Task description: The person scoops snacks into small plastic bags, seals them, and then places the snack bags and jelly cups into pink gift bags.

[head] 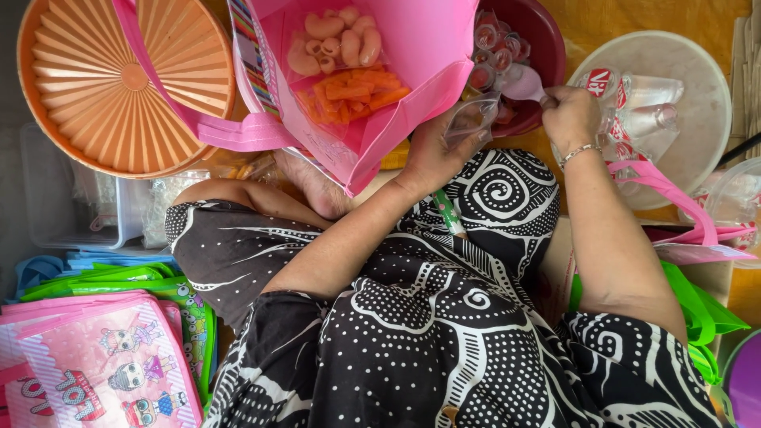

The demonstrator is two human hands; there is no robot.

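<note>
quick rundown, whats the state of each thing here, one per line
left hand: pinching a small clear plastic bag open
right hand: gripping a pink spoon over the dark red bowl
pink tote bag: open, snack packets inside
orange round lid: lying flat
clear bottles: lying on the white lid

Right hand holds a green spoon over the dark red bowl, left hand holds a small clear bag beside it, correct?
Not quite: the spoon in the right hand is pink, not green, as the head view shows. It is over the dark red bowl; the left hand holds the small clear bag.
</note>
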